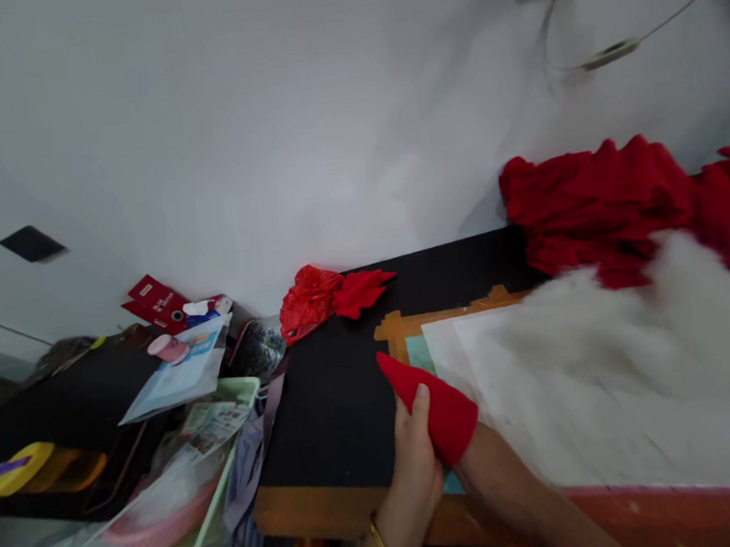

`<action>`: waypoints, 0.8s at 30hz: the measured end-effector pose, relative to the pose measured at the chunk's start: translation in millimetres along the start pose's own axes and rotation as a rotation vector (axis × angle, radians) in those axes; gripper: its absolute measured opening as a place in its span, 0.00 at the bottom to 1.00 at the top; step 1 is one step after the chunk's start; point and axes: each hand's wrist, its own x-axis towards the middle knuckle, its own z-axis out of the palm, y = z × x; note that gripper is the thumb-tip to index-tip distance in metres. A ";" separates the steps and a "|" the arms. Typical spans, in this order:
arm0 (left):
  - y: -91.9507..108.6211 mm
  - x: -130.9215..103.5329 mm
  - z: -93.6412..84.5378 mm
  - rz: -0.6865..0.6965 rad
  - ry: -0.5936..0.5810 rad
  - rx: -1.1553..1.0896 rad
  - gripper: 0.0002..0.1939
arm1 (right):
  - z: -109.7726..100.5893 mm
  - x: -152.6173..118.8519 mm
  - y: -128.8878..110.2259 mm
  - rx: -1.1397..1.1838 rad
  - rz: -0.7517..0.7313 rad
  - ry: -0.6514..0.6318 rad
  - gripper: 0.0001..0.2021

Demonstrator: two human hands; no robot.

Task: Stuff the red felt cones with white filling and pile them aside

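A red cloth cone (435, 407), like a small pointed hat, is held over the near part of the table with its tip up and to the left. My left hand (416, 438) is closed around its left side, thumb lying on the cloth. Into the wide end of the cone goes my right hand (484, 458); its fingers are hidden inside. To the right, a heap of fluffy white stuffing (630, 354) lies on white sheets (456, 350).
Piled red cloth pieces (599, 196) rest by the wall. A red plastic bag (310, 299) with red pieces (361, 292) sits at the back. On the left are a green basket (199, 531), a yellow-lidded container (23, 469) and a pink jar (167, 349). A cable (613, 53) hangs above.
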 end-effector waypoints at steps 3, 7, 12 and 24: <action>-4.6 -2.2 -5.7 0.020 -0.012 0.044 0.33 | -0.4 -0.4 -7.0 0.177 0.131 -0.077 0.23; -8.7 -2.5 -8.4 0.077 -0.021 0.028 0.38 | 12.3 -6.6 0.2 0.137 0.296 -0.028 0.22; -8.6 1.6 -7.2 0.021 -0.010 -0.032 0.36 | 16.4 -8.8 5.4 0.025 0.245 -0.053 0.23; -4.8 3.2 -22.3 -0.195 -0.105 -0.030 0.24 | 5.7 -5.3 2.6 0.099 0.137 -0.013 0.24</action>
